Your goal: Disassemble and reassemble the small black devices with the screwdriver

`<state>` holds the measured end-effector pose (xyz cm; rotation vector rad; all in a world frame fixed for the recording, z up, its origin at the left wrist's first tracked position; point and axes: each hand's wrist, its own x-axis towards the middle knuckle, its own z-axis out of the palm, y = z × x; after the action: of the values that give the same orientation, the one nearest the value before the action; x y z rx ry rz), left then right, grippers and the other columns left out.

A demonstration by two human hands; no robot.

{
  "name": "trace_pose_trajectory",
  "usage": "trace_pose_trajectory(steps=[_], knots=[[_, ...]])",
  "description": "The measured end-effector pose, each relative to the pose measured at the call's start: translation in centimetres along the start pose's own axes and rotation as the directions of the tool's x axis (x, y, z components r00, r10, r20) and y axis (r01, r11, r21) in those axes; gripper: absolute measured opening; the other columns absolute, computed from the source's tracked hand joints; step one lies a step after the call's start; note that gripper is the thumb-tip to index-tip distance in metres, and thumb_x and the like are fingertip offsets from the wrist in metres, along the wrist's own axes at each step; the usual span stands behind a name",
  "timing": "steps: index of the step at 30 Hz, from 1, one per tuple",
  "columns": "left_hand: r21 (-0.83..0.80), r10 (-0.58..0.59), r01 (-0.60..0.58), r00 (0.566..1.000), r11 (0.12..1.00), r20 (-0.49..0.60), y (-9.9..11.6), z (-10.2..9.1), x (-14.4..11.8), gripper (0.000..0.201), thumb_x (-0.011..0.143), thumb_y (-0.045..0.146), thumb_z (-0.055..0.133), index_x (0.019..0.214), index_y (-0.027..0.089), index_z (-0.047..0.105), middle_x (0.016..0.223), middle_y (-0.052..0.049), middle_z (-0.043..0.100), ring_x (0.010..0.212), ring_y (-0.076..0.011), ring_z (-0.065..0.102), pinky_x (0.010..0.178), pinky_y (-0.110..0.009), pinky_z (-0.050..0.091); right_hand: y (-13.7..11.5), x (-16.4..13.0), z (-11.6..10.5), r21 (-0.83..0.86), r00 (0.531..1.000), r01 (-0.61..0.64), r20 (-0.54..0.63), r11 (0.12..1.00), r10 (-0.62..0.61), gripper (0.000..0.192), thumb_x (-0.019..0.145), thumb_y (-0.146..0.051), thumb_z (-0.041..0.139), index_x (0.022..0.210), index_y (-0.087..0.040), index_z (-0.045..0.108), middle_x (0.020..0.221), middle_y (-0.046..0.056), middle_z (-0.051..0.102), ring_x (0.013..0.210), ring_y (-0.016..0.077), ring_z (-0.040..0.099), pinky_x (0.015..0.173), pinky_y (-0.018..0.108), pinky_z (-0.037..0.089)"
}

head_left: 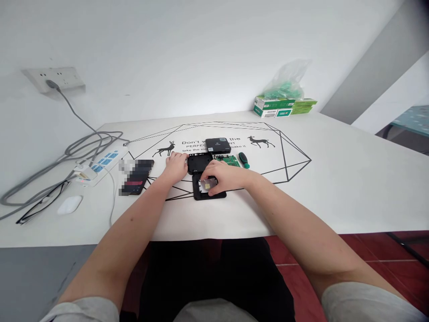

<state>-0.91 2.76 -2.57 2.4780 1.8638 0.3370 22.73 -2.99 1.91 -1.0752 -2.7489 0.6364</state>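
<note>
My right hand (224, 175) reaches over a black plastic case half (219, 195). Its thumb and fingers close around the edges of a silver metal plate (203, 185) with a small yellowish square on it, inside that case half. My left hand (177, 166) rests on the table with loosely bent fingers, beside the left edge of another black case half (200, 164). Just behind my right hand lies a green circuit board (232, 160), partly covered by the hand. A closed black box (217, 145) lies farther back, and a green-and-black screwdriver handle (244, 160) is at the right.
Left of my hands are a phone (142, 177), a power strip (103, 166) with coiled grey cable (75, 145), glasses (43, 203) and a white earbud case (70, 205). Green-and-white boxes (273, 107) under a plastic bag (288, 82) stand at the back right.
</note>
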Motion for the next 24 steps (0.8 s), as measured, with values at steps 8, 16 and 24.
trace_pose_trajectory(steps=[8, 16, 24], knots=[[-0.010, -0.013, 0.014, 1.000, 1.000, 0.006, -0.2, 0.1, 0.2, 0.042, 0.104, 0.019, 0.052, 0.143, 0.026, 0.066, 0.150, -0.013, 0.069, 0.149, -0.0350, 0.049, 0.119, -0.054, 0.043, -0.2, -0.2, -0.4, 0.069, 0.997, -0.037, -0.064, 0.997, 0.041, 0.039, 0.073, -0.025, 0.080, 0.111, -0.021, 0.071, 0.101, 0.005, 0.076, 0.086, 0.0216, 0.067, 0.079, 0.033, 0.049], [-0.004, -0.012, 0.012, 0.999, 1.000, 0.032, -0.1, 0.0, 0.0, 0.045, 0.105, 0.019, 0.048, 0.147, 0.022, 0.063, 0.153, -0.014, 0.067, 0.151, -0.0345, 0.047, 0.121, -0.054, 0.040, 1.9, -2.4, -2.6, 0.090, 0.966, -0.258, 0.057, 0.962, 0.253, 0.061, 0.064, -0.017, 0.080, 0.121, -0.025, 0.061, 0.102, 0.003, 0.072, 0.083, 0.0217, 0.065, 0.068, 0.032, 0.049], [-0.020, -0.007, 0.008, 0.999, 1.000, 0.046, 0.0, 0.0, 0.1, 0.049, 0.105, 0.017, 0.044, 0.150, 0.022, 0.061, 0.155, -0.013, 0.066, 0.154, -0.0342, 0.045, 0.123, -0.057, 0.038, 3.3, -2.6, -2.6, -0.006, 0.931, -0.333, 0.156, 0.943, 0.330, 0.047, 0.063, -0.014, 0.076, 0.107, -0.025, 0.062, 0.109, 0.005, 0.072, 0.091, 0.0253, 0.066, 0.072, 0.035, 0.049]])
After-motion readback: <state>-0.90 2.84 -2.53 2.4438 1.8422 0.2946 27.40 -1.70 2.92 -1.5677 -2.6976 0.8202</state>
